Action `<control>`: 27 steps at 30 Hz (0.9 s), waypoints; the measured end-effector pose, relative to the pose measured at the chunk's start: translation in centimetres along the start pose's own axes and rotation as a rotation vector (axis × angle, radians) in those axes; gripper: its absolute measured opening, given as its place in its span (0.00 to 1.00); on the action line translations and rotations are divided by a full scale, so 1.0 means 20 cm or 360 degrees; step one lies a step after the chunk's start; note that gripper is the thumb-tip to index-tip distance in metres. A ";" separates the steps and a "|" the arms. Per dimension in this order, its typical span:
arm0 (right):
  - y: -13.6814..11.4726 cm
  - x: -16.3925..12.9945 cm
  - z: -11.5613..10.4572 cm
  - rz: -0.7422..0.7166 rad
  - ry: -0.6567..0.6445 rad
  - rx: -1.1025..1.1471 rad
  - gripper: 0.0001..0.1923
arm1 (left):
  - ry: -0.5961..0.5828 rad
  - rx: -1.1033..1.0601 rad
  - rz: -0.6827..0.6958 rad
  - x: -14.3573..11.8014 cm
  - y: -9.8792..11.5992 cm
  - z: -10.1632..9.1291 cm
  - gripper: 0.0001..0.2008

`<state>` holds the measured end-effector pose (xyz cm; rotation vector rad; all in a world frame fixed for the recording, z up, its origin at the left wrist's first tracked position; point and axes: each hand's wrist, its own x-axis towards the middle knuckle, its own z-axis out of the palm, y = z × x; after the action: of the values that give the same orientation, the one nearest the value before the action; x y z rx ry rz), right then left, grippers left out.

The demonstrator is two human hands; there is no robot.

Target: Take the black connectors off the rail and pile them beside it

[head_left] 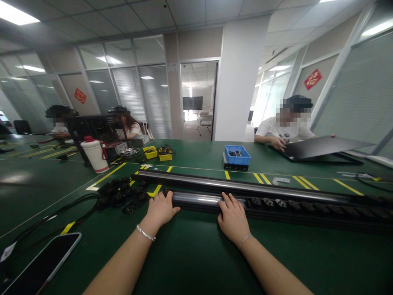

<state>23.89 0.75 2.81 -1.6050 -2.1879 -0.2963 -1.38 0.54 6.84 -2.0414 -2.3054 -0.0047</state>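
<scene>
A long black metal channel (196, 199) with a shiny inner face lies across the table in front of me. My left hand (161, 209) is closed over its left end, the thumb along the near edge and a small dark piece showing by the fingertips. Farther right, my right hand (233, 215) grips across the same channel, fingers bent over it. From there rightward, a row of black socket-like modules (281, 203) sits in the channel. Just behind lies a second long channel (245, 186), its shiny inside showing. A heap of loose black pieces (118, 191) lies left of my left hand.
Black cables (82, 219) and a phone (44, 262) lie at the left. Farther back stand a white bottle (95, 155), yellow bins (165, 155) and a blue bin (238, 154). At the right, a person (287, 123) handles a dark panel (328, 146); two others sit at the left.
</scene>
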 end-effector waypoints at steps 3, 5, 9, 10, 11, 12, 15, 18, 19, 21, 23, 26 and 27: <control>0.00 0.00 0.00 0.0007 -0.0001 -0.0001 0.18 | -0.0003 -0.0013 0.0021 0.00 -0.01 0.00 0.29; 0.00 0.00 0.00 0.0007 -0.0003 0.0001 0.18 | -0.0006 -0.0019 0.0024 0.00 -0.01 0.00 0.29; 0.00 0.00 0.00 0.0006 -0.0006 0.0000 0.18 | 0.0046 -0.0022 0.0023 0.00 -0.01 0.00 0.26; 0.00 0.00 0.00 0.0004 -0.0007 0.0000 0.18 | 0.0059 -0.0025 0.0020 -0.01 -0.01 0.00 0.26; 0.00 0.00 0.00 0.0003 -0.0007 0.0000 0.18 | 0.0064 -0.0031 0.0008 -0.01 -0.01 -0.01 0.25; 0.00 0.00 0.00 0.0000 -0.0004 0.0000 0.19 | 0.0060 -0.0040 -0.0012 -0.01 -0.01 -0.01 0.25; 0.00 0.00 0.00 -0.0002 0.0009 0.0002 0.19 | 0.0048 -0.0079 -0.0086 -0.02 -0.04 -0.01 0.27; 0.00 -0.01 0.01 0.0000 0.0016 0.0002 0.19 | 0.0070 -0.0133 -0.0109 -0.02 -0.06 0.01 0.28; 0.00 -0.01 0.01 0.0002 0.0015 0.0001 0.18 | 0.0085 -0.0156 -0.0106 -0.02 -0.07 0.02 0.28; 0.00 -0.01 0.01 0.0006 0.0011 -0.0002 0.18 | 0.0128 -0.0197 -0.0101 -0.02 -0.08 0.04 0.29; 0.00 -0.01 0.01 0.0009 0.0008 -0.0005 0.18 | 0.0169 -0.0240 -0.0111 -0.02 -0.07 0.05 0.29; 0.00 -0.01 0.00 0.0004 0.0009 -0.0007 0.18 | 0.0218 -0.0318 -0.0144 -0.01 -0.06 0.07 0.28; 0.00 -0.01 0.00 0.0001 0.0008 -0.0008 0.18 | 0.0246 -0.0342 -0.0150 0.00 -0.06 0.08 0.27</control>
<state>23.87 0.55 2.77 -1.6058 -2.1843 -0.3055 -2.69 0.36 5.31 -1.9391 -2.3910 -0.4166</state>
